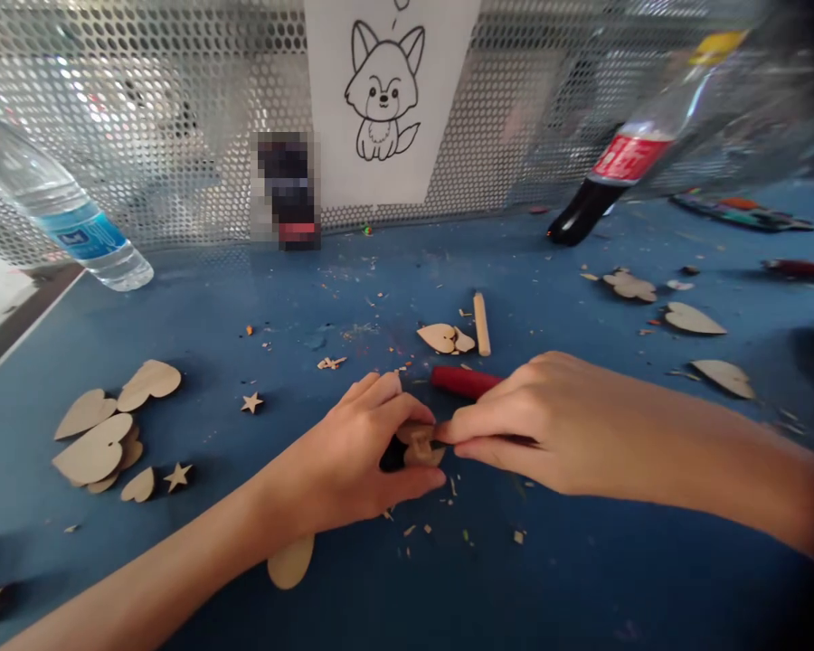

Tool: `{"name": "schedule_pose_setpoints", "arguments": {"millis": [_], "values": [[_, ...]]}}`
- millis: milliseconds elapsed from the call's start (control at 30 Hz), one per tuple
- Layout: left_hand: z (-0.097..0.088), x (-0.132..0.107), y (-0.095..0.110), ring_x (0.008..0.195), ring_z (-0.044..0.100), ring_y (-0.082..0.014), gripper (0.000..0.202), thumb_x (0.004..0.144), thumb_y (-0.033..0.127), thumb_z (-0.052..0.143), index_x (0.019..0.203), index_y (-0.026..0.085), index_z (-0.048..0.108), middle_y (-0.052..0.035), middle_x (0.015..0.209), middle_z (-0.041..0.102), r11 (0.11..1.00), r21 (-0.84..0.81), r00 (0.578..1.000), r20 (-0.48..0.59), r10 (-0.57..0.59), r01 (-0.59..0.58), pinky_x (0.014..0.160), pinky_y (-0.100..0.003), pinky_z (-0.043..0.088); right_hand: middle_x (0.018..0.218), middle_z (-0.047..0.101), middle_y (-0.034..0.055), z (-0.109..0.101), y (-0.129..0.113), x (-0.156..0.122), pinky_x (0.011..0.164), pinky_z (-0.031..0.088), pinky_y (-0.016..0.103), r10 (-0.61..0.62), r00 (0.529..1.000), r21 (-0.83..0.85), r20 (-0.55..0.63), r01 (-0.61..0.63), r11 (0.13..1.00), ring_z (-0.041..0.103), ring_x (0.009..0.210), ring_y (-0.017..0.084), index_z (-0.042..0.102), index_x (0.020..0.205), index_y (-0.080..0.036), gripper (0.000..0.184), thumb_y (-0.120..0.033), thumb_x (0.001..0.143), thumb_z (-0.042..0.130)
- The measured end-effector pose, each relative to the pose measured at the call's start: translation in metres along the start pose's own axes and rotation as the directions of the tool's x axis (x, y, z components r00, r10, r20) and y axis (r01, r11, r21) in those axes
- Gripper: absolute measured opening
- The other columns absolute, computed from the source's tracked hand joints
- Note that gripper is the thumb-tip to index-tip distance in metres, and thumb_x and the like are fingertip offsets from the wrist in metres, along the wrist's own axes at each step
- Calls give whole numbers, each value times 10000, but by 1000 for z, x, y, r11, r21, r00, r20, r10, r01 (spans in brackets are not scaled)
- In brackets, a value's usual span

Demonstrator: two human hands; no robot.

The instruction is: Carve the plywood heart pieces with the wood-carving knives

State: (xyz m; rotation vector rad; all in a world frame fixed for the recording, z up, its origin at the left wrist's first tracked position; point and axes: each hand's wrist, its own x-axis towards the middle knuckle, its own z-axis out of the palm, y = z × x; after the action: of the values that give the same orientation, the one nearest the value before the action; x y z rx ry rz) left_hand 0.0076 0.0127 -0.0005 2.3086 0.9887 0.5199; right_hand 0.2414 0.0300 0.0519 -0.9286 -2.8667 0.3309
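Observation:
My left hand [359, 443] is curled round a small, roughly carved wooden piece [419, 445], gripping it between thumb and fingers just above the blue table. From the right, my right hand [525, 420] reaches in with thumb and forefinger pinched together at the piece's right edge. A red handle [462, 382] shows just beyond my right hand, and the rest of it is hidden behind the hand. Beneath my left wrist, part of a flat wooden shape [291, 562] sticks out. Wood chips [421, 533] lie scattered below the fingers.
Wooden hearts [95, 450] and a star [177, 476] lie at left. A short wooden stick [481, 324] and a heart cutout [440, 337] sit ahead. A water bottle [85, 231], a cola bottle [617, 163] and a fox drawing [383, 99] stand along the perforated screen [196, 117].

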Motion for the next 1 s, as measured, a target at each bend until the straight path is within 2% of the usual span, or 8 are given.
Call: {"name": "schedule_pose_setpoints", "arguments": {"millis": [100,300,500,600,700,800,867,1000], "values": [[-2,1,1,946,524,-218,311,830,301,770,1081,203,615,-22,974,549,1000,-4,1000,19,-20,20,865,-382,455,721,762,-34,5,0,-5,585,404,246,15,999,18,44,-16,1000,681,594,149,771,988,-322,217,-228,957,578],[-7,1,6,945,524,-220,270,866,316,727,1091,214,619,-29,978,556,998,1,997,49,-57,57,828,-378,463,826,775,-16,18,4,-18,590,397,247,8,1000,85,-13,-7,996,709,673,137,739,1047,-281,219,-253,1005,526],[-8,1,5,948,519,-220,279,877,350,716,1104,221,618,-25,979,552,997,-8,995,60,-76,77,836,-384,461,804,756,-27,34,5,-25,589,394,267,29,998,111,-47,-24,994,700,671,128,721,1111,-280,245,-301,1034,489],[-8,1,5,953,518,-218,277,878,343,716,1106,223,615,-24,979,549,998,-2,996,56,-70,70,844,-380,456,834,771,-28,26,5,-26,599,407,257,39,999,109,-32,-35,993,706,682,128,719,1139,-298,242,-302,1024,505],[-7,1,5,936,512,-211,268,881,323,713,1111,229,611,-22,978,547,999,0,997,53,-53,53,843,-371,449,841,783,-35,3,5,-27,600,410,240,61,998,92,6,-61,994,703,660,122,725,1134,-308,237,-313,1009,524],[-5,0,4,925,505,-208,286,872,330,727,1113,229,610,-16,963,546,999,19,999,25,-37,36,838,-359,437,878,793,-35,-16,4,-27,587,403,236,135,988,33,-68,-133,991,677,600,109,711,1180,-300,265,-315,1004,515],[-5,-1,4,920,505,-208,302,853,350,750,1090,221,615,-10,945,554,998,52,1000,-5,-25,25,852,-363,418,912,798,-21,-20,2,-25,579,401,235,149,983,-3,-108,-150,989,662,573,107,700,1211,-290,284,-292,998,512],[-5,-2,2,923,535,-204,330,815,353,781,1075,226,622,8,945,580,993,116,1000,-20,-5,7,955,-425,325,910,802,-7,-10,0,-21,620,437,238,33,998,-5,-60,-33,999,709,669,139,729,1174,-301,283,-233,968,547]]}}
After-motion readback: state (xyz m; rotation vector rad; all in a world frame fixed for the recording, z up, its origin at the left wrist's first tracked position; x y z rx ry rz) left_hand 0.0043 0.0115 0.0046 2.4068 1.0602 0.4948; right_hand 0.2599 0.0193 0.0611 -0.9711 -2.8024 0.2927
